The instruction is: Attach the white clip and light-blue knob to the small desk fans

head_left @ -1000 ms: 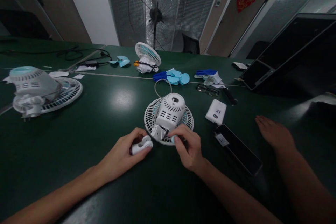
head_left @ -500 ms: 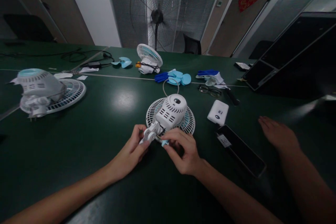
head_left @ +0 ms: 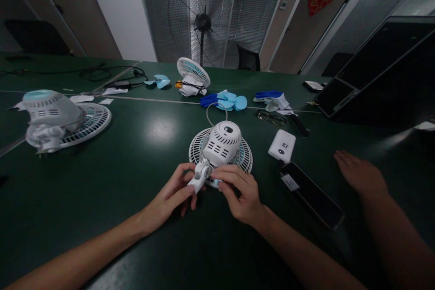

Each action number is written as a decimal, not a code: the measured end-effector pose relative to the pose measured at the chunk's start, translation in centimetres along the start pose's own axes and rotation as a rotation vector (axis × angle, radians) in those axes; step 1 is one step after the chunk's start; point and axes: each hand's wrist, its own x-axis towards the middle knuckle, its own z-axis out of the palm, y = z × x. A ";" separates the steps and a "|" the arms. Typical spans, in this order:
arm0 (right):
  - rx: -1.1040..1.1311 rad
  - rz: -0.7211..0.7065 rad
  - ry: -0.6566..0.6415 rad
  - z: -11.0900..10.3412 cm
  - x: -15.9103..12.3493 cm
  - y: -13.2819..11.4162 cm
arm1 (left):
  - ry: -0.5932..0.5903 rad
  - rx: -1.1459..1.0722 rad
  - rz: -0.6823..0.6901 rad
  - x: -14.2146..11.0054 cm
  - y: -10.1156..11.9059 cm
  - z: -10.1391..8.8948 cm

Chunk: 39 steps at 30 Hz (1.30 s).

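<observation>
A small white fan (head_left: 222, 147) lies grille-down on the dark green table, its motor housing facing up. My left hand (head_left: 173, 190) is closed on the white hinged bracket (head_left: 199, 179) at the near end of the fan, thumb on top and fingers around its far side. At the right side of the bracket's joint, my right hand (head_left: 239, 190) pinches a small light-blue knob (head_left: 217, 182), mostly covered by the fingers. The fingertips are close to the joint; whether the knob's screw is inside it, I cannot tell.
Another white fan (head_left: 54, 111) lies at left, and a third (head_left: 193, 77) at the back. Light-blue blades (head_left: 231, 100), gloves (head_left: 270, 97), glasses (head_left: 271, 118), a white power bank (head_left: 282, 145) and a black phone (head_left: 312, 195) are around. Another person's hand (head_left: 362, 172) rests at right.
My left hand has turned the bracket more upright and shifted it slightly right. My right hand has brought its fingertips up against the bracket's joint with the knob.
</observation>
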 end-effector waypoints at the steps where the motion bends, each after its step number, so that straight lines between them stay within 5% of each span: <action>1: 0.007 -0.006 0.006 0.0 0.0 0.1 | -0.018 -0.002 0.006 0.0 0.0 0.0; 13: -0.086 -0.018 0.070 0.7 -1.0 0.2 | -0.044 0.067 -0.023 -0.2 0.3 0.3; 18: -0.154 0.132 0.157 0.4 -0.7 0.3 | -0.050 0.105 -0.018 -0.2 0.3 0.3; 24: -0.241 -0.066 0.007 0.3 -0.8 0.2 | -0.071 0.172 -0.027 -0.3 0.4 0.2; 39: -0.217 0.074 0.105 0.8 -0.6 -0.4 | -0.045 0.255 0.016 -0.2 0.2 0.1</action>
